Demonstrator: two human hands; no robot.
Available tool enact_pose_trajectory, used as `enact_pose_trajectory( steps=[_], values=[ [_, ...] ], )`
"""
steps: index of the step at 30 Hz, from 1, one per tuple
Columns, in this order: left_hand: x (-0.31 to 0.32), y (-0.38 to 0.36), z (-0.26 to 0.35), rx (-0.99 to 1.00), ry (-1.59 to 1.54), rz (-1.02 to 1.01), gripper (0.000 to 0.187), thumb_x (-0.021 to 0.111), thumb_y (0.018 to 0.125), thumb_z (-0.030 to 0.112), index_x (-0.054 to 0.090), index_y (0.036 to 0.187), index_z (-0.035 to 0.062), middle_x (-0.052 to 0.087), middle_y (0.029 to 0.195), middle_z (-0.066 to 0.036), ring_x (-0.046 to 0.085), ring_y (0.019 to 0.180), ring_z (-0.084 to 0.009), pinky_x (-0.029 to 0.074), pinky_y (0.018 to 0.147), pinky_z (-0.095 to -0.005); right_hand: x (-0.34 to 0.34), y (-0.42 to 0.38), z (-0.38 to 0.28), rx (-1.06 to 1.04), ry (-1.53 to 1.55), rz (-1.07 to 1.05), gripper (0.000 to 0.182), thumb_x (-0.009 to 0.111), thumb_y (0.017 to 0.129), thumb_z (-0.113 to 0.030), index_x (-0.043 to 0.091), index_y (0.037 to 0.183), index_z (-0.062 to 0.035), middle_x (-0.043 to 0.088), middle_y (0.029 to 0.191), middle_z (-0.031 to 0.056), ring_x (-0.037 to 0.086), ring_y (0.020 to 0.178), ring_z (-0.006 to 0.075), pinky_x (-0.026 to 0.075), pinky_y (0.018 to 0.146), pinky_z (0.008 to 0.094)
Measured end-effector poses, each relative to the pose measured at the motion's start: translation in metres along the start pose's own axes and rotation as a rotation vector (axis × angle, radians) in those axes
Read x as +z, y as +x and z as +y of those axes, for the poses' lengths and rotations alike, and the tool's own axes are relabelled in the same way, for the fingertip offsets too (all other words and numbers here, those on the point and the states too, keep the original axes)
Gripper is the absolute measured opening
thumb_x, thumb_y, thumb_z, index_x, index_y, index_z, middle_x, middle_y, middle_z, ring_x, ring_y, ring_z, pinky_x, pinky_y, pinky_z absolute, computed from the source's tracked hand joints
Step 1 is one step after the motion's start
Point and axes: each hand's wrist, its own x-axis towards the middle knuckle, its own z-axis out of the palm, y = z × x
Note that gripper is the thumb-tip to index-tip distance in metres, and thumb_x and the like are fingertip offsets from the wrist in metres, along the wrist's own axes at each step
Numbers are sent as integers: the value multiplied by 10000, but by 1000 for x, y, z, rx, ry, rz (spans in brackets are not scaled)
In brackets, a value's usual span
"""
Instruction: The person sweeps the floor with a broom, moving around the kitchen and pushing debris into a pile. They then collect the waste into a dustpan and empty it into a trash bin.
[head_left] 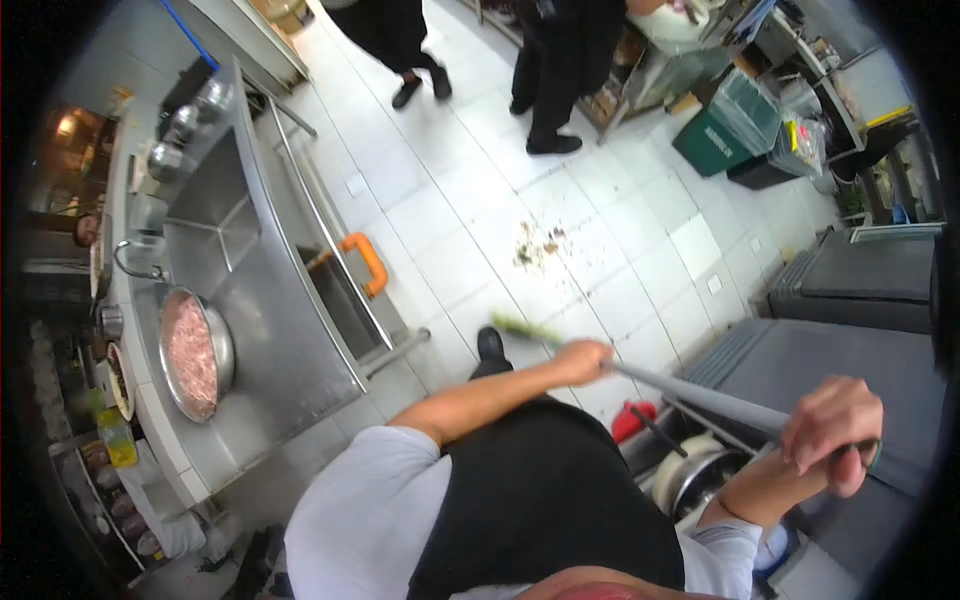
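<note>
My left hand [582,362] is wrapped around the lower part of a broom's grey handle [690,394]. Higher up, near the handle's top end, my right hand [835,430] is closed around it. The broom's green bristles [525,328] touch or hover just above the white tiled floor beside my black shoe [490,345], slightly blurred. Beyond them a scatter of food scraps [540,248], green and brown bits, lies on the tiles.
At left is a steel sink counter [290,330] bearing a bowl of ground meat [192,355]. An orange pipe [370,265] juts out beneath it. Two people [555,80] stand ahead. Green bin [725,125] is far right; grey containers [820,370] and pots [700,475] are close on my right.
</note>
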Motion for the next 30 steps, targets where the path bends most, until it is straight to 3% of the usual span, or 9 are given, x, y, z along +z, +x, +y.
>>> enact_pose_trajectory(
  steps=[2, 7, 10, 12, 16, 18, 20, 25, 30],
  values=[
    [-5, -5, 31, -19, 36, -247, 286, 803, 899, 386, 709, 969, 126, 727, 1010, -139, 703, 999, -384, 554, 820, -532, -3, -13, 0, 47, 73, -18, 375, 658, 1061, -251, 705, 831, 41, 681, 626, 130, 626, 457, 219, 537, 453, 333],
    [83, 19, -20, -85, 157, 0, 212, 745, 921, 323, 726, 1010, 131, 733, 1028, -160, 709, 1023, -399, 564, 851, -547, 28, -75, 13, 155, 15, -166, 329, 724, 1000, -188, 723, 779, 56, 683, 688, 172, 673, 603, 306, 516, 559, 379],
    [120, 25, -17, -175, 241, 137, 145, 637, 922, 189, 719, 1015, 113, 738, 1024, -201, 719, 983, -440, 574, 823, -575, 49, -151, -2, 71, -143, -19, 355, 741, 992, -226, 717, 747, 29, 666, 680, 157, 656, 606, 314, 514, 568, 389],
    [138, 27, 12, -138, 133, 197, 192, 783, 859, 230, 713, 989, 107, 762, 965, -183, 728, 937, -425, 582, 801, -530, 69, -207, -25, 49, -186, 276, 500, 686, 1031, -360, 711, 723, 32, 637, 601, 156, 629, 537, 284, 472, 495, 367],
    [209, 23, 100, -80, -9, 87, 280, 877, 817, 283, 704, 956, 112, 751, 921, -187, 733, 909, -396, 561, 772, -527, 80, -341, -93, 39, -255, 694, 571, 633, 1059, -541, 712, 921, 8, 607, 620, 66, 612, 574, 223, 520, 568, 312],
    [251, 18, 145, -3, 37, -8, 270, 848, 858, 323, 711, 954, 110, 750, 913, -182, 733, 905, -395, 558, 773, -534, 90, -396, -140, 24, -317, 640, 549, 586, 1086, -548, 703, 1155, -16, 686, 948, 149, 614, 690, 204, 585, 608, 306],
    [279, 7, 186, 158, 133, -291, 268, 799, 894, 367, 735, 979, 121, 757, 922, -166, 729, 913, -414, 562, 796, -546, 120, -439, -180, 24, -249, 717, 551, 687, 1030, -562, 725, 1124, -20, 682, 1032, 193, 726, 824, 269, 643, 681, 367],
    [339, 15, 220, 486, 148, -781, 255, 804, 880, 350, 743, 1000, 134, 765, 1022, -165, 724, 993, -416, 565, 847, -546, 116, -446, -209, 181, -215, 382, 482, 779, 982, -504, 714, 868, -40, 730, 901, 190, 783, 906, 345, 669, 681, 413],
    [298, 50, 136, 309, 128, -572, 280, 751, 873, 232, 774, 1124, 112, 733, 1226, -168, 688, 1166, -385, 549, 987, -500, 130, -385, -112, 168, -243, 804, 527, 803, 972, -451, 626, 714, -28, 682, 707, 102, 748, 727, 336, 644, 664, 437]
  ],
)
